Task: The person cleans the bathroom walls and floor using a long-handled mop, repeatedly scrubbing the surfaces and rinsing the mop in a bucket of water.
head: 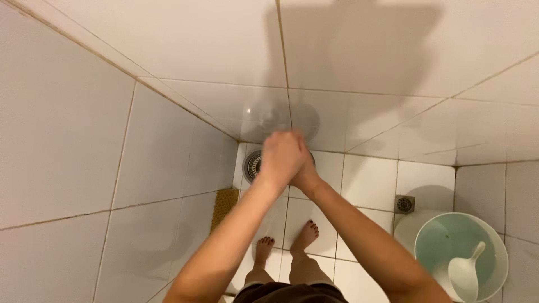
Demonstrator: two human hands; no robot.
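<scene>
I look down in a white-tiled bathroom corner. My left hand [282, 154] and my right hand [307, 175] are pressed together in front of me at about waist height, above the floor. The left hand lies on top, its fingers curled over the right hand and hiding most of it. No object shows between them. Whether the right hand's fingers are closed is hidden. Both forearms reach in from the bottom edge of the view.
A round metal floor drain [252, 165] lies partly hidden behind my hands. A small square drain [404, 204] sits to the right. A pale green bucket [501, 245] with a white scoop [466, 273] stands at bottom right. My bare feet [306, 233] are on the floor tiles.
</scene>
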